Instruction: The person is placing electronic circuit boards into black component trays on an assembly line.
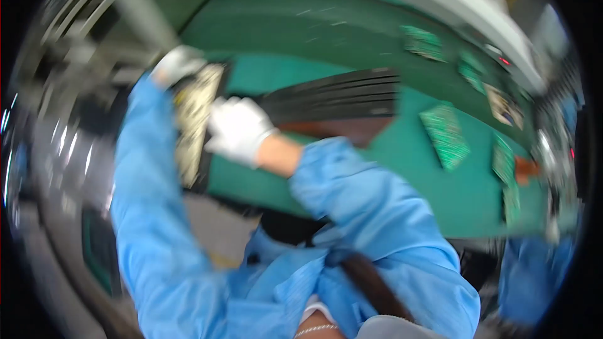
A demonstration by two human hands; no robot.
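Touching a pale panel (193, 122), apparently: left hand (180, 64), right hand (239, 129).

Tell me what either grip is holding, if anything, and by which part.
The left grip is at the far end of the pale, dark-edged panel, the right grip at its right edge; blur hides whether either holds it.

Left arm (149, 176) extends forward, right fingers (222, 115) point left

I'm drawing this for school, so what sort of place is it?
Probably an electronics factory: green circuit boards lie on a green bench, and the blue coat and white gloves look like workwear.
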